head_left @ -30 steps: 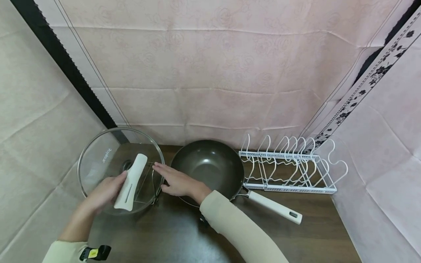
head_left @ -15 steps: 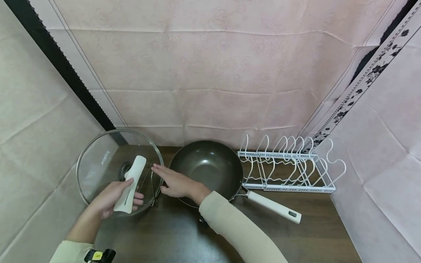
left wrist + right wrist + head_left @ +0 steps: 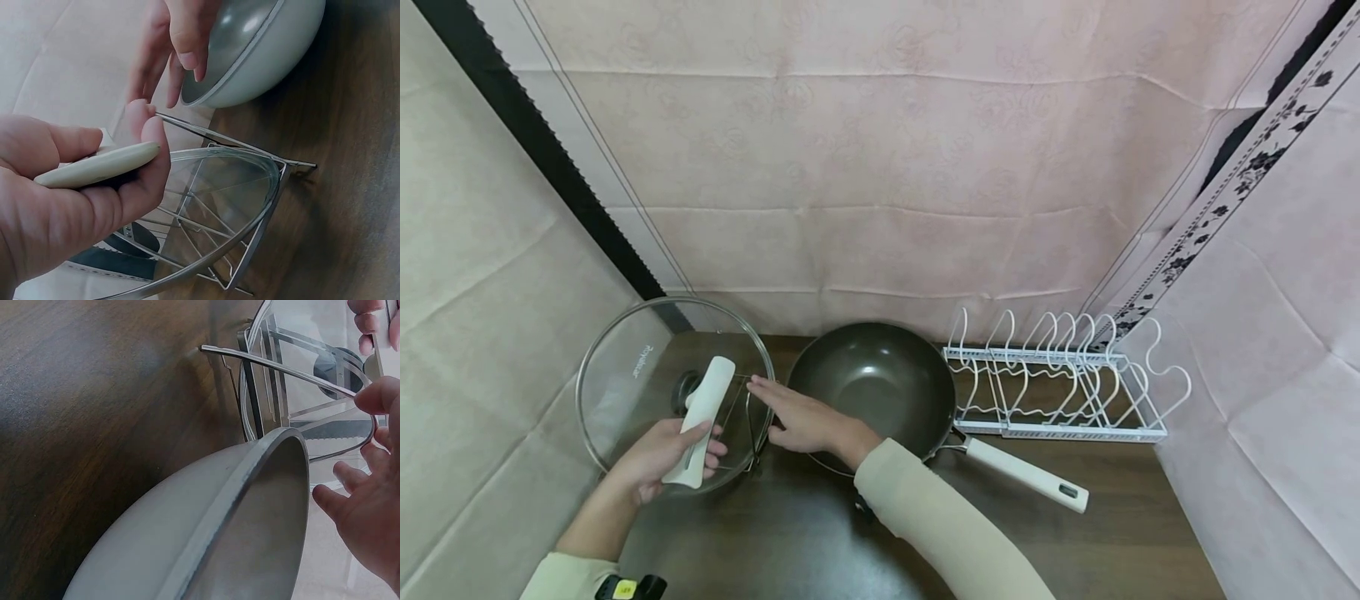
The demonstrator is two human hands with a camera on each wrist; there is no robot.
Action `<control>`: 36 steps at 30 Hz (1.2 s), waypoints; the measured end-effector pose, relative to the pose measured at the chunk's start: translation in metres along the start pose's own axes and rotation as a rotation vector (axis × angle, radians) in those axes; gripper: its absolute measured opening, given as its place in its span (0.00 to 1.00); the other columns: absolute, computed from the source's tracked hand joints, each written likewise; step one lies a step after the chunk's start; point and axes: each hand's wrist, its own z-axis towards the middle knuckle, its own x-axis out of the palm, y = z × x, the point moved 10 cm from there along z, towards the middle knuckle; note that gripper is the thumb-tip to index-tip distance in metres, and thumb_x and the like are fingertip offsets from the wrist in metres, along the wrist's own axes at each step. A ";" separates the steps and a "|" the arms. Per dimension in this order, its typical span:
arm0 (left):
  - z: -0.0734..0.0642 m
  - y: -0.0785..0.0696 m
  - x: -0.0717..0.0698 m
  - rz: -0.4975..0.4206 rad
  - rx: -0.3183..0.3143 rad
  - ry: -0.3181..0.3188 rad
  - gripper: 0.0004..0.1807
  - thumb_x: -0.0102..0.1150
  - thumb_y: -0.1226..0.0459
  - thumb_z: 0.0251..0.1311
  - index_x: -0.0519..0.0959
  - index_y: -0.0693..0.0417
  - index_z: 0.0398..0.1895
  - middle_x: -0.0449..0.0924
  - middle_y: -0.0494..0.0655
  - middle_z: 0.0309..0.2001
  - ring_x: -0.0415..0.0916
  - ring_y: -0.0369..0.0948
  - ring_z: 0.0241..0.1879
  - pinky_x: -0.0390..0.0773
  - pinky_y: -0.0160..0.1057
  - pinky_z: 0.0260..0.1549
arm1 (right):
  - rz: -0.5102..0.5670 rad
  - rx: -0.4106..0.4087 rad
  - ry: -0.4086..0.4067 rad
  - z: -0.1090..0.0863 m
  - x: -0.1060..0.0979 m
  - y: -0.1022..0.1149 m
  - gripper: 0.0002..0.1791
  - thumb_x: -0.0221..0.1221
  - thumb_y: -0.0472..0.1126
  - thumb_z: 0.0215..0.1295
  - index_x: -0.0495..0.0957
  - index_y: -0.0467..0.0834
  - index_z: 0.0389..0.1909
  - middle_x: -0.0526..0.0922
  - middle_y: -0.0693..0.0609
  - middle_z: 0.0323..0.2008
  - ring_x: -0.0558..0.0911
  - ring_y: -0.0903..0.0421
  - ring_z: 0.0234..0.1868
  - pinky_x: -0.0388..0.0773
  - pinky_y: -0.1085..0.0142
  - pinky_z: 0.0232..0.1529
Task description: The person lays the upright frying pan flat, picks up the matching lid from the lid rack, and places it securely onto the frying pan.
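Observation:
A round glass lid (image 3: 625, 350) with a steel rim and a long white handle (image 3: 711, 392) leans in a metal wire stand (image 3: 751, 417) at the table's left. My left hand (image 3: 658, 458) holds the lower part of the handle; the thumb lies on its near face, and the fingers (image 3: 140, 187) curl round behind. My right hand (image 3: 808, 417) reaches over the wok's (image 3: 872, 379) left rim, fingers mostly straight. In the right wrist view its thumb (image 3: 378, 397) touches the top of the stand's wire loop, with other fingertips close to it.
The dark-lined wok stands mid-table, its white handle (image 3: 1026, 473) pointing to the front right. Behind it to the right is a white wire dish rack (image 3: 1060, 429). Cloth-covered walls (image 3: 880, 167) close in the back and both sides of the wooden table (image 3: 820, 542).
My left hand has shifted slightly right along the lid's handle, and its fingers now show past the handle's far side. Lid, stand, wok and right hand stay nearly in place.

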 end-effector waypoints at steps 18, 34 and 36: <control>0.000 0.004 -0.005 0.058 -0.008 -0.193 0.23 0.42 0.53 0.82 0.72 0.67 0.53 0.78 0.44 0.28 0.76 0.37 0.25 0.84 0.37 0.27 | -0.009 0.003 -0.002 0.000 0.003 -0.001 0.46 0.56 0.37 0.71 0.42 0.49 0.84 0.37 0.60 0.84 0.44 0.61 0.84 0.53 0.69 0.80; 0.001 0.001 -0.004 0.089 -0.003 -0.202 0.20 0.44 0.56 0.82 0.73 0.68 0.51 0.81 0.45 0.28 0.79 0.39 0.25 0.85 0.39 0.26 | 0.003 0.017 0.005 0.000 0.001 -0.004 0.47 0.56 0.36 0.71 0.41 0.51 0.84 0.37 0.61 0.84 0.43 0.63 0.83 0.54 0.68 0.80; 0.001 0.001 -0.004 0.083 -0.007 -0.196 0.20 0.44 0.56 0.82 0.74 0.69 0.51 0.84 0.46 0.29 0.81 0.39 0.26 0.86 0.40 0.28 | -0.001 0.016 0.006 0.000 0.001 -0.004 0.47 0.56 0.36 0.71 0.41 0.50 0.84 0.37 0.60 0.84 0.43 0.63 0.83 0.53 0.68 0.80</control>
